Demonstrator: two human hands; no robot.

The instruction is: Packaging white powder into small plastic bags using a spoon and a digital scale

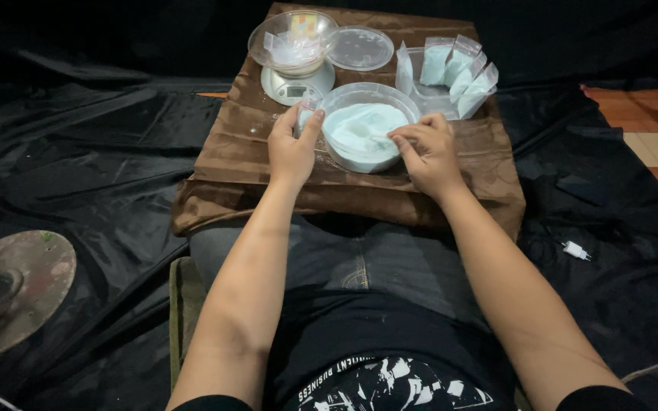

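The left hand (292,148) pinches a small clear bag (308,114) just left of the clear bowl of pale blue powder (365,135); the right hand (428,152) is closed on a spoon (378,139) dipped into it. A shaky spoonful could spill powder onto the brown cloth-covered table (237,152), since the bag's mouth looks narrow. The bowl sits near the table's near edge. Room is tight: scale (295,85) and lid (359,48) far, filled bags (455,68) far right

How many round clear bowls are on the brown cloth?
2. One bowl sits on the scale at the back left; the other bowl, holding pale blue powder, sits between the left hand and right hand.
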